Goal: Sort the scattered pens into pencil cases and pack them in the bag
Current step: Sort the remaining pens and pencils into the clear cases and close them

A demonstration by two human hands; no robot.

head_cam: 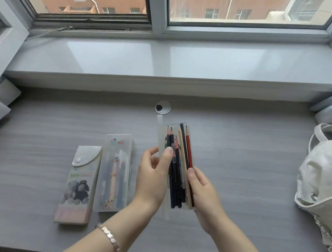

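Holding: left grip and right grip each pinch a long side of the open pencil case over the counter.
Pencils: inside it, tips pointing away.
Other cases: clear case beside flap case, left.
Bag: far right.

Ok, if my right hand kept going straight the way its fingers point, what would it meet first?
The clear pencil case, which the right hand holds at its edge; past that, probably the left hand, though depth is unclear.
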